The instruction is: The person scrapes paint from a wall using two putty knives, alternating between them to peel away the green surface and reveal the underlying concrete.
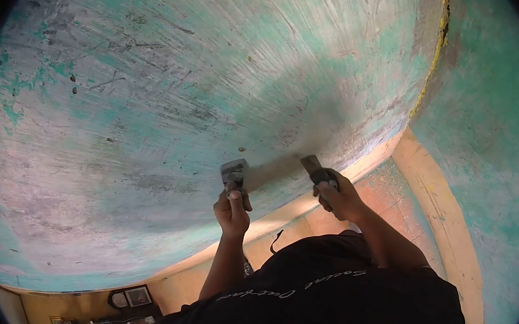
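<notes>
In the head view my left hand (232, 215) is closed around the handle of a putty knife (233, 170), its wide blade pointing up and smeared with grey. My right hand (339, 197) grips a second putty knife (311, 163) by its dark handle, and the narrower blade tilts up and to the left. Both blades are close to a scratched wall (176, 109) with patchy turquoise, white and grey paint. The two tools are apart from each other, with a shadow falling on the wall between them.
At the right, a green wall (494, 92) meets the scratched one along a yellowish corner line (432, 72). A peach band (445, 200) runs along the wall's base. Paint flakes lie on the tiled floor (389, 194). Framed pictures (138, 296) show at the lower left.
</notes>
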The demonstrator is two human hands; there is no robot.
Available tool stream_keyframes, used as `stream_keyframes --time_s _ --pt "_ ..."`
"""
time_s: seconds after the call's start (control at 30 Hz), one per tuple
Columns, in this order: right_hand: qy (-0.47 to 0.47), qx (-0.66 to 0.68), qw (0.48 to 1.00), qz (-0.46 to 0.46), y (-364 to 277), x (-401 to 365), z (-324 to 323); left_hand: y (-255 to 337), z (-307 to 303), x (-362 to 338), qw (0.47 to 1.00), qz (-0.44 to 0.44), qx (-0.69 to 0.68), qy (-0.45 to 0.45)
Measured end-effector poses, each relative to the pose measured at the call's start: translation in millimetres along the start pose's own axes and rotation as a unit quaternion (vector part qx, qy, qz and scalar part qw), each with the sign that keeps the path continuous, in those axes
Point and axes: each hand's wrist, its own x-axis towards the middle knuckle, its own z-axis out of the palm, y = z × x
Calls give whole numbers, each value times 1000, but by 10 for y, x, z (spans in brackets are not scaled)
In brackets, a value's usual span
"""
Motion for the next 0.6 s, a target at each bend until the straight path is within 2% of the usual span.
stream_keyframes --time_s 0.07,0.2,0.33,0.4,0.53,0.6 --pt "14 -4 999 35 167 -22 -75 20 37 25 999 7 33 0" --pt "12 9 992 126 116 21 -8 115 49 86 996 7 85 -16" --pt "1 44 997 68 -413 227 369 154 115 60 998 -23 59 14" --pt "-13 43 996 72 -526 233 407 139 92 67 998 -28 52 4" --pt "2 8 996 85 -422 182 314 163 70 56 998 -41 49 -6" --pt "4 -5 990 139 -121 41 120 167 72 71 998 -44 46 -3"
